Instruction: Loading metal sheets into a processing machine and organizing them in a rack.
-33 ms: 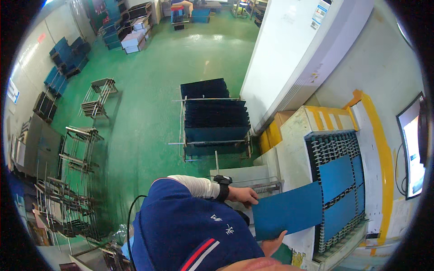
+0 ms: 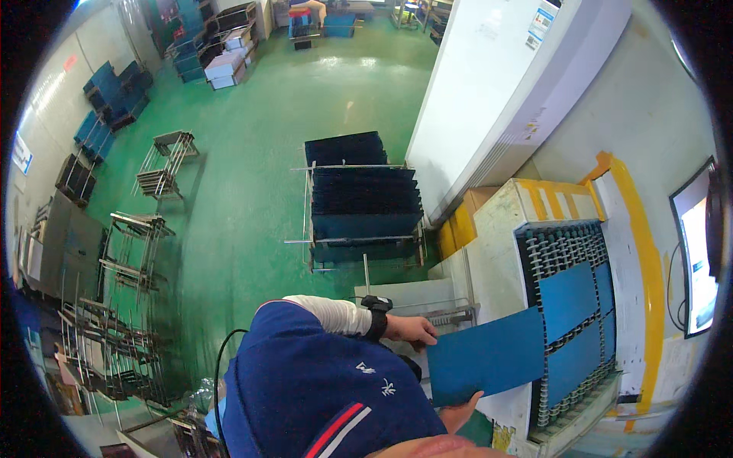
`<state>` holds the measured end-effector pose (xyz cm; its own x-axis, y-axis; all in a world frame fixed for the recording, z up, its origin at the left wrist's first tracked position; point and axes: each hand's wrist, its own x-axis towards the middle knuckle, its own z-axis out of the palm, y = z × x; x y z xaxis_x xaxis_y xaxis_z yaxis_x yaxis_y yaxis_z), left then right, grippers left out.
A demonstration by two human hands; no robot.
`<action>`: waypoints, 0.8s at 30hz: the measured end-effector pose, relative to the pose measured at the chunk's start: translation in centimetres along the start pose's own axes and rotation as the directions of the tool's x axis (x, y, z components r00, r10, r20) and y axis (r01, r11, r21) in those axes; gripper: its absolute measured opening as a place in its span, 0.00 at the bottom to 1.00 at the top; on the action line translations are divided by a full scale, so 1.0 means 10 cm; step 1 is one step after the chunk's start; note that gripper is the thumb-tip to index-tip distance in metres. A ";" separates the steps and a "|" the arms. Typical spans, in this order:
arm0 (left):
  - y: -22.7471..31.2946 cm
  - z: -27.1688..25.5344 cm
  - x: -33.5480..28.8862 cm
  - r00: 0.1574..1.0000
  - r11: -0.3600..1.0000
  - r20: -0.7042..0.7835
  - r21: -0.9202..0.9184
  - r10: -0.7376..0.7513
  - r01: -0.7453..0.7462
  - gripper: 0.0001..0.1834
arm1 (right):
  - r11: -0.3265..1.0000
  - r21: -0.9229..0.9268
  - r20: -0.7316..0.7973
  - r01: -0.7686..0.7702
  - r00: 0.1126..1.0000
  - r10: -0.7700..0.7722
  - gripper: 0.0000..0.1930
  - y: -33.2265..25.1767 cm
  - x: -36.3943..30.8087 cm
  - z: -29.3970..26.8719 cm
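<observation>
A thin rectangular blue board (image 2: 489, 355) is held at its left end by my two hands. My left hand (image 2: 412, 330) pinches its upper left corner between thumb and fingers. At the lower edge, my right hand (image 2: 461, 414) grips with the thumb on top; its other fingers are hidden under the board. The far end of the board reaches the edge of a roller conveyor (image 2: 544, 416). On those rollers lie other flat blue boards, one upper (image 2: 569, 300), one lower (image 2: 574, 365), with more at the right.
A rack packed with dark boards (image 2: 366, 214) stands ahead on the green floor. Metal racks (image 2: 137, 259) line the left side. Beyond the conveyor is a wall screen (image 2: 696, 252). A tall white cabinet (image 2: 489, 84) and yellow boxes (image 2: 458, 227) stand at the right.
</observation>
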<state>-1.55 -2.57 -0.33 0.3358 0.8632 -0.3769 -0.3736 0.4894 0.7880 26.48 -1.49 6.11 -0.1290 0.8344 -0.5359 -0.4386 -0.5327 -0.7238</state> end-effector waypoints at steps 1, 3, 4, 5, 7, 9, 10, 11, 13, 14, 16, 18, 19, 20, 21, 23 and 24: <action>0.04 0.02 -0.01 1.000 1.000 0.009 -0.015 0.003 -0.003 0.12 | 1.000 0.018 -0.043 0.008 0.999 -0.007 0.35 0.05 -0.09 0.00; 0.07 0.03 -0.01 0.997 0.998 0.073 -0.060 0.021 -0.016 0.12 | 0.996 0.090 -0.075 -0.016 0.997 0.023 0.37 0.14 -0.19 -0.03; 0.12 -0.01 -0.02 0.995 0.997 0.092 -0.076 0.036 -0.029 0.13 | 0.991 0.130 -0.076 -0.033 0.996 0.043 0.37 0.20 -0.16 -0.02; 0.18 -0.03 -0.04 0.995 0.997 0.088 -0.076 0.039 -0.032 0.12 | 0.991 0.131 -0.080 -0.006 0.997 0.016 0.37 0.31 -0.08 -0.08; 0.21 0.02 -0.01 0.994 0.997 0.110 -0.079 0.026 -0.018 0.12 | 0.988 0.138 -0.122 0.064 0.991 -0.047 0.37 0.53 0.00 -0.33; 0.21 0.04 0.01 0.992 0.997 0.124 -0.081 0.021 -0.011 0.12 | 0.972 0.228 -0.111 -0.046 0.991 0.073 0.37 0.59 0.02 -0.48; 0.22 0.04 -0.01 0.992 0.996 0.120 -0.085 0.025 -0.015 0.12 | 0.958 0.266 -0.091 -0.108 0.986 0.137 0.38 0.59 0.05 -0.51; 0.23 0.04 -0.03 0.992 0.997 0.123 -0.080 0.029 -0.019 0.12 | 0.938 0.300 -0.069 -0.171 0.977 0.200 0.38 0.58 0.09 -0.55; 0.29 0.04 -0.06 0.989 0.998 0.142 -0.061 0.026 -0.017 0.13 | 0.881 0.379 -0.027 -0.283 0.948 0.316 0.39 0.58 0.11 -0.62; 0.29 0.04 -0.07 0.989 0.998 0.142 -0.061 0.032 -0.024 0.13 | 0.918 0.296 -0.009 -0.265 0.960 0.280 0.39 0.58 0.13 -0.66; 0.29 0.02 -0.05 0.987 0.998 0.155 -0.053 0.036 -0.029 0.14 | 0.958 0.203 -0.011 -0.202 0.978 0.209 0.39 0.58 0.09 -0.62; 0.23 -0.04 0.01 0.987 0.998 0.154 -0.038 0.049 -0.044 0.14 | 0.965 0.229 -0.091 -0.128 0.984 0.152 0.39 0.60 0.07 -0.57; 0.24 -0.06 0.00 0.988 0.998 0.145 -0.034 0.060 -0.056 0.14 | 0.974 0.211 -0.140 -0.089 0.983 0.120 0.40 0.58 0.05 -0.49; 0.24 -0.07 -0.02 0.990 0.997 0.122 -0.054 0.063 -0.057 0.15 | 0.981 0.189 -0.188 -0.050 0.978 0.086 0.40 0.56 0.02 -0.40; 0.30 -0.05 -0.09 0.993 0.995 0.096 -0.075 0.068 -0.061 0.16 | 0.994 0.110 -0.221 -0.012 0.975 0.036 0.40 0.52 -0.01 -0.34; 0.42 0.00 -0.19 0.997 0.995 0.060 -0.084 0.054 -0.048 0.17 | 0.995 0.097 -0.222 -0.024 0.974 0.045 0.41 0.51 -0.06 -0.33; 0.50 0.03 -0.24 0.998 0.997 0.052 -0.071 0.033 -0.030 0.18 | 0.984 0.166 -0.190 -0.072 0.976 0.104 0.41 0.50 -0.08 -0.39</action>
<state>-3.92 -2.21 4.61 0.3674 0.8715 -0.3249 -0.4434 0.4712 0.7625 27.88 -5.36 1.25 -0.0022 0.7323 -0.6810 -0.5695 -0.5607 -0.6011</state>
